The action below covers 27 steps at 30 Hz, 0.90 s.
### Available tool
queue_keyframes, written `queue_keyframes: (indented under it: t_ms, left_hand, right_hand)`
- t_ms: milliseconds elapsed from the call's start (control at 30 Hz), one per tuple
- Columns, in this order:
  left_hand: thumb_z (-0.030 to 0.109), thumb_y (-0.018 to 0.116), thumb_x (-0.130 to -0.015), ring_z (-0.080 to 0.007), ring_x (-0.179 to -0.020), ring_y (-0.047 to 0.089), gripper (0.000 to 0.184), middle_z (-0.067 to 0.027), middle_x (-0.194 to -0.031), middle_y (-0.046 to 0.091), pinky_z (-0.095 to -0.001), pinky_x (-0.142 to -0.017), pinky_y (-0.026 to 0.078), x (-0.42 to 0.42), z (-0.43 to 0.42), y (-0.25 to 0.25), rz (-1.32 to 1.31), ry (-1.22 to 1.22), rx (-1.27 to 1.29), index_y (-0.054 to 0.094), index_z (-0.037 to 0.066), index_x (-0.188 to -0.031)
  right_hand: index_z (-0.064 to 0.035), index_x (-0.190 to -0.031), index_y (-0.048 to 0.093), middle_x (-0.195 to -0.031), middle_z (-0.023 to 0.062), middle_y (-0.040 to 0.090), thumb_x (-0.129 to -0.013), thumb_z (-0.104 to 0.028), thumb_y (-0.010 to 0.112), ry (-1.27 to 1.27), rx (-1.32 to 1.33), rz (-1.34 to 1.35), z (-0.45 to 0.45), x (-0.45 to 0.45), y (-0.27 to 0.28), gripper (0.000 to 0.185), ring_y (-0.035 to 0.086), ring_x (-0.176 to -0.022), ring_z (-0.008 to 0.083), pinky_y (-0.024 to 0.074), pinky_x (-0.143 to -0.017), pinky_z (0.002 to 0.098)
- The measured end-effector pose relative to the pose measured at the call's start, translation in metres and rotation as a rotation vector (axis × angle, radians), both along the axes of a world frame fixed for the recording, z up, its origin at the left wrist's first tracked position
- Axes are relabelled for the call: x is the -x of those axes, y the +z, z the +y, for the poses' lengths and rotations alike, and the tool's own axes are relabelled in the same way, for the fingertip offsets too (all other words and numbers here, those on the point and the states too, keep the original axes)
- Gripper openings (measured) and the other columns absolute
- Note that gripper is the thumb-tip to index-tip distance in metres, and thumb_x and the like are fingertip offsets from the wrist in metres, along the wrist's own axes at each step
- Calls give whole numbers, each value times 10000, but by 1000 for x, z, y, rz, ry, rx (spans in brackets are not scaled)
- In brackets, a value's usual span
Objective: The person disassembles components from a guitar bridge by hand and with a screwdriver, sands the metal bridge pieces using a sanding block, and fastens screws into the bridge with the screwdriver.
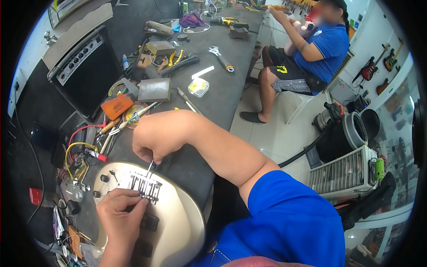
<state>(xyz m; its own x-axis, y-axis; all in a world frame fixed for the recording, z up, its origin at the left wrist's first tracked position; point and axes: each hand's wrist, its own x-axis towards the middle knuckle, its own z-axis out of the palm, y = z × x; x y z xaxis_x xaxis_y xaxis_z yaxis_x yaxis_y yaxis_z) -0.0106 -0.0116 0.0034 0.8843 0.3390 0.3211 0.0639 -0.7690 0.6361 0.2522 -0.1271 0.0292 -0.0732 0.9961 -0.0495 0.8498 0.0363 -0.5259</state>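
- Your long, dark grey table [231, 26] runs from the near left up to the far edge, its right edge beside the tiled floor.
- Past that right edge, a co-worker in a blue shirt [331, 44] sits on a white plastic stool [302, 104], both arms raised.
- The cream, glossy guitar body [180, 213] lies at the table's near end, by the right edge, with black knobs and dark pickups on its face.
- A black amplifier with a silver control panel [89, 75] stands toward the table's left edge, above the clutter.
- Your left hand [120, 213] is over the guitar body, thumb and index finger close together at the bridge; you can't tell from here whether they pinch a part.
- Your right hand [158, 135] is at the far end of the bridge, thumb and fingers clamped on a slim metal tool [150, 169], its shaft slanting down to the bridge.
- A grey rectangular metal block [154, 90] lies beyond your right hand, with an orange-brown block [117, 106] just beside it.
- A silver adjustable wrench with a dark handle [221, 58] lies near the table's right edge.
- The silver and black metal bridge [144, 186] sits on the guitar body between your hands.
- A small, clear plastic box with yellow contents [199, 86] lies between the metal block and the right edge.
- A red-capped white marker [98, 155] lies just off the guitar's far left side.
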Motion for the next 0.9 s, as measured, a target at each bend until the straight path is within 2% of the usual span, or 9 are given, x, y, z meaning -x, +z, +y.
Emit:
queue_keyframes:
  t_ms: [233,400,567,700,900]
  left_hand:
    - [-29,896,-728,-239,-830,778,114,-132,-892,823,-353,-817,584,1,-1,2,19,20,18,862,5,-832]
    - [-23,902,-729,-248,-829,787,120,-138,-895,823,-353,-805,594,1,-1,2,14,17,26,856,-1,-837]
    - [-12,904,-749,-280,-835,804,122,-162,-894,820,-366,-781,617,-2,2,4,33,-30,-17,833,-17,-848]
    - [-1,908,-791,-261,-857,808,110,-149,-930,828,-348,-789,617,1,6,4,50,-73,-38,840,-1,-878]
    - [4,905,-804,-238,-864,804,101,-127,-954,834,-340,-812,602,2,6,5,74,-61,39,856,5,-893]
  right_hand:
    - [-73,-950,842,-906,90,825,-802,-88,887,5,-1,13,-2,-1,0,156,791,-903,272,592,-810,436]
    - [-69,-975,862,-913,105,835,-819,-125,879,1,-11,31,-4,-4,-3,167,795,-869,280,598,-800,428]
    - [-33,-1012,848,-922,144,821,-885,-148,834,189,-111,64,-1,-18,-13,172,784,-888,321,596,-824,446]
    - [-9,-1034,820,-941,163,805,-930,-141,795,164,-116,42,-1,-20,-24,171,774,-898,345,594,-829,439]
    - [7,-993,795,-871,121,762,-834,-40,816,26,-116,155,-7,-7,-19,167,739,-847,271,583,-799,397]
